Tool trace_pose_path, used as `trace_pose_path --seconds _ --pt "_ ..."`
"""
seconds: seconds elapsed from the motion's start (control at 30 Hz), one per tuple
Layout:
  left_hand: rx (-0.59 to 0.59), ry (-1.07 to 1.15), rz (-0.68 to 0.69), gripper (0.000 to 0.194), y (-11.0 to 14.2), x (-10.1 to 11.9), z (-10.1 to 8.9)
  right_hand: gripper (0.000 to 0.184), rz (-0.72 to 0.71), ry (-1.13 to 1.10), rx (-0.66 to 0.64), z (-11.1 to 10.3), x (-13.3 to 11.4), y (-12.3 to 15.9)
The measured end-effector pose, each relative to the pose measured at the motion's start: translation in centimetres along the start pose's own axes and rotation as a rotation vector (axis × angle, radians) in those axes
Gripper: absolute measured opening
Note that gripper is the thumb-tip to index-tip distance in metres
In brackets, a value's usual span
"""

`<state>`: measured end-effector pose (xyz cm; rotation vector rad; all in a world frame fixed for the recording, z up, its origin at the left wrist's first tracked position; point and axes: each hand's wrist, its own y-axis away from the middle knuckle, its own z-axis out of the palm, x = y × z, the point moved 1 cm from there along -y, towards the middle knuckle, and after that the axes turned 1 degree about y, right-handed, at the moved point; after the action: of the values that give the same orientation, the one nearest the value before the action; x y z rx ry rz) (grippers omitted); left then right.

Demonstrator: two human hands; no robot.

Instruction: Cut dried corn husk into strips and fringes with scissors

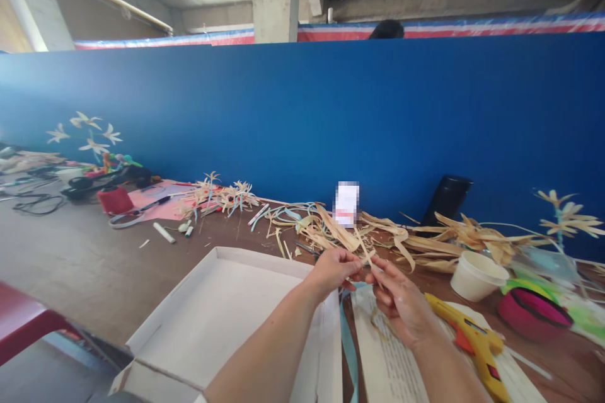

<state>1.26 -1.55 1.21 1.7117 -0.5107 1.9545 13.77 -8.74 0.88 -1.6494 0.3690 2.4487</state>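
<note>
Both my hands meet over the table, just past the near box's right side. My left hand (pixel 336 269) pinches a thin strip of dried husk (pixel 363 244) between thumb and fingers. On the same strip, slightly lower, my right hand (pixel 396 293) is closed, its fingers curled. The strip's upper end points up toward a pile of dried husks (pixel 331 230) behind. A yellow glue gun (pixel 477 343) lies beside my right forearm, on printed paper (pixel 385 352). Under my left forearm sits a white open box (pixel 189 321). A light blue ribbon (pixel 348 340) hangs between box and paper.
A blue partition (pixel 302 119) stands along the table's back. To the right are a white cup (pixel 478 274), a pink bowl-like item (pixel 534 315) and a black object (pixel 447 201). Husk flowers (pixel 227 195), a red spool (pixel 115 200) and a white glue stick (pixel 164 232) lie left.
</note>
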Motion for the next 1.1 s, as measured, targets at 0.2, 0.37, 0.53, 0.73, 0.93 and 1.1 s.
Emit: trace_pose_path --seconds 0.2,0.37,0.53,0.73,0.93,1.1 --pt "0.128 -0.291 0.194 0.024 0.0 -0.4 0.4 0.038 -0.008 -0.041 0.048 -0.2 0.0 -0.2" --pt "0.287 -0.814 0.680 0.020 0.6 -0.2 0.3 0.036 -0.008 -0.069 0.064 -0.2 0.0 -0.2" --pt "0.292 -1.017 0.809 0.010 0.9 0.2 0.1 0.035 0.007 -0.081 0.046 -0.1 0.2 -0.3" --pt "0.292 -1.071 0.856 0.011 1.0 0.5 0.1 0.031 0.012 -0.084 0.033 -0.1 0.3 -0.5" --pt "0.340 -0.757 0.673 0.009 0.5 0.1 0.2 0.035 0.006 -0.068 -0.001 -0.2 0.1 -0.1" --pt "0.184 -0.129 0.131 0.014 -0.1 -0.1 0.8 0.040 -0.009 -0.005 -0.063 -0.3 0.1 0.1"
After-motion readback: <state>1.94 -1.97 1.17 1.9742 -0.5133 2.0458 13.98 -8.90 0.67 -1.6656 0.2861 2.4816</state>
